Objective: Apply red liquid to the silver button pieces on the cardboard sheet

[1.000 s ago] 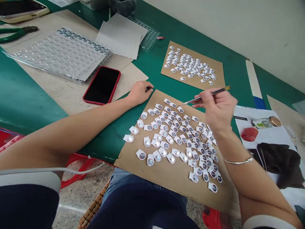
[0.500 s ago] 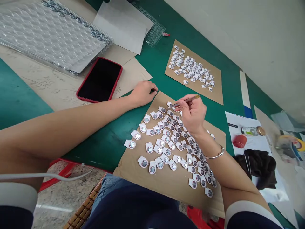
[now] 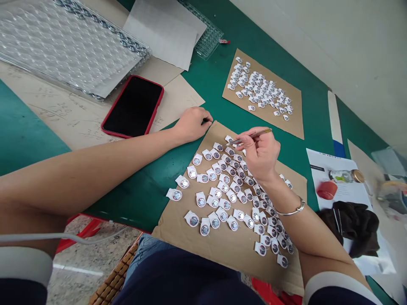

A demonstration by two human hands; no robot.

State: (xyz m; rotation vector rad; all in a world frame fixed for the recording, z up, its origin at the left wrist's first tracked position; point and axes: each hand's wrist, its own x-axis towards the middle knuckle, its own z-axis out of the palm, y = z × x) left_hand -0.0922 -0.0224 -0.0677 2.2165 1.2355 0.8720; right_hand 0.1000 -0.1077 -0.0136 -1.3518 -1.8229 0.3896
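Observation:
My right hand [image 3: 261, 150] pinches a slim pointed tool [image 3: 254, 135], silvery with a yellowish rear end. Its tip comes down beside a small white tab with a round metallic disc [image 3: 218, 147]; whether they touch I cannot tell. Many more such tabs lie spread over a brown cardboard sheet [image 3: 181, 231], some hidden beneath my right hand and forearm. My left hand [image 3: 192, 125] rests on the green table by the sheet's top corner, fingers loosely curled, with nothing visible in them. One tab [image 3: 174, 195] overhangs the sheet's left edge.
A second cardboard sheet [image 3: 294, 125] with similar tabs lies farther back. Left are a red-cased phone [image 3: 133, 106] and a clear plastic tray [image 3: 63, 51]. On the right are a printed paper [image 3: 313, 159] and a dark cloth [image 3: 352, 228]. A wall [image 3: 349, 51] borders the table.
The view has shifted slightly, so things on the right sit a little farther right. Both hands keep nearly the same place, and the tool stays in my right hand.

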